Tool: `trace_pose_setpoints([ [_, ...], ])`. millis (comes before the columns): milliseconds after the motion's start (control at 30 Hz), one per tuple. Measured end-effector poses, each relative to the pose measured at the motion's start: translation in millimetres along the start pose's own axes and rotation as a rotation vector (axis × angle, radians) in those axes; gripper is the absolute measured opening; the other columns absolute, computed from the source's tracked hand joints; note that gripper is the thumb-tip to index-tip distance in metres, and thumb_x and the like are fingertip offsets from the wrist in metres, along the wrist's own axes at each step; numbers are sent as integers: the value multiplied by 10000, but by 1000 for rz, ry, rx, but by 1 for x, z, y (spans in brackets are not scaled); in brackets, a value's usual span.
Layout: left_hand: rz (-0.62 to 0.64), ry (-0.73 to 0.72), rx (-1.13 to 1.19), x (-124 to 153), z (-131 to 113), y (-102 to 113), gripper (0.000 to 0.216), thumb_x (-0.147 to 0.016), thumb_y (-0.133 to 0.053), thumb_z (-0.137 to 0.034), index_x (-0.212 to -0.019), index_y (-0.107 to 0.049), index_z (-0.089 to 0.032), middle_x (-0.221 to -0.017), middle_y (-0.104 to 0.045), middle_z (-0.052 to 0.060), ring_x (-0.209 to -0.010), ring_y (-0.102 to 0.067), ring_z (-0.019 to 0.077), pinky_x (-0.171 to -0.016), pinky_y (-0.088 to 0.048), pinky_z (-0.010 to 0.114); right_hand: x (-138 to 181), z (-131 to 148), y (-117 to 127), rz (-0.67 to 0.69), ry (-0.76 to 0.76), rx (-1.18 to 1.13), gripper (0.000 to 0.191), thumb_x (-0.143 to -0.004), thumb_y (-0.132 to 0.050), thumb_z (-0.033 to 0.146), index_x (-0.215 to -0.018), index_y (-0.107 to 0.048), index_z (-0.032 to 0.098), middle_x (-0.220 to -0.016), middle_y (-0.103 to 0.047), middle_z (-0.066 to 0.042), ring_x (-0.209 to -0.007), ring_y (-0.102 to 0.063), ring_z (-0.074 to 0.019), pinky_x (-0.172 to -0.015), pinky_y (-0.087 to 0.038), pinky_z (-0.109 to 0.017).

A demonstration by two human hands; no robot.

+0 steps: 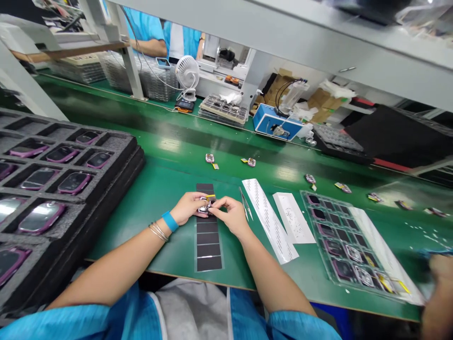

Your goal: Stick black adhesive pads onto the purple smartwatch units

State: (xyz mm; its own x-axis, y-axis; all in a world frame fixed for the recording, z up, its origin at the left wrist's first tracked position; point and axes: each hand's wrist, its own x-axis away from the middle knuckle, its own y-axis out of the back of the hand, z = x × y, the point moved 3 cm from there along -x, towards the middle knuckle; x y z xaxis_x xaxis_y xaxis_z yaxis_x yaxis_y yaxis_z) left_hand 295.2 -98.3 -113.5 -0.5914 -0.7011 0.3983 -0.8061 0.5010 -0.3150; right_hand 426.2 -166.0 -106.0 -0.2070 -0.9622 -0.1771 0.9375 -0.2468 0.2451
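My left hand (191, 208) grips a small watch case (203, 206) with a purplish metal rim and a yellow-tipped flex tab sticking up. At the case's right edge, the thumb and forefinger of my right hand (228, 213) are pinched together; what they hold, if anything, is too small to name. Both hands are over a clear strip of black rectangular stickers (208, 238) lying on the green mat. Tweezers (245, 205) rest just right of my right hand. Beyond them lie a white sheet with rows of small black strips (269, 219) and a white card with tiny dark pieces (293, 217).
A black foam tray (67, 217) of purple-rimmed watch parts rises at left. Right, a clear blister tray (339, 236) holds more parts. Several watch cases (251, 162) sit on the green belt behind. A white fan (187, 73) stands farther back. Another person's hand (442, 269) is at far right.
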Motion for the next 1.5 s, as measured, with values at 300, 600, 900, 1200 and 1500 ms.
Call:
trace_pose_setpoints([
  [300,56,-4,-34,0,1,-1,225,-609,-736,-202,-805,-687,-103,-668,-669,51,-542,-613,131,-524,-537,257,3,6,-5,27,41,62,212,-706,-679,214,-789,-484,215,-749,-669,9,-660,-630,-142,-689,-508,-288],
  [600,42,-9,-33,0,2,0,183,-628,-709,-164,-800,-685,-107,-645,-658,46,-551,-610,139,-529,-533,270,5,8,-9,36,67,187,185,-716,-668,196,-764,-491,221,-749,-659,12,-704,-631,-161,-729,-503,-321],
  [900,81,8,-11,3,4,1,288,-628,-731,-216,-891,-673,-113,-700,-684,72,-578,-662,186,-502,-531,264,-3,-9,0,-84,22,110,304,-696,-708,329,-948,-596,203,-939,-621,-55,-860,-611,-190,-806,-511,-347],
  [1200,286,91,43,8,2,1,386,-584,-752,-96,-955,-653,-135,-826,-703,82,-748,-698,215,-707,-546,300,2,8,0,-199,152,211,79,-786,-631,279,-781,-692,229,-848,-703,-38,-829,-641,-189,-809,-499,-354],
  [1500,123,131,195,5,5,3,318,-621,-621,-11,-913,-682,-117,-831,-690,66,-717,-665,163,-719,-555,320,12,18,-10,-45,464,661,204,-849,-543,173,-921,-693,292,-906,-730,0,-793,-637,-180,-1094,-208,-564],
])
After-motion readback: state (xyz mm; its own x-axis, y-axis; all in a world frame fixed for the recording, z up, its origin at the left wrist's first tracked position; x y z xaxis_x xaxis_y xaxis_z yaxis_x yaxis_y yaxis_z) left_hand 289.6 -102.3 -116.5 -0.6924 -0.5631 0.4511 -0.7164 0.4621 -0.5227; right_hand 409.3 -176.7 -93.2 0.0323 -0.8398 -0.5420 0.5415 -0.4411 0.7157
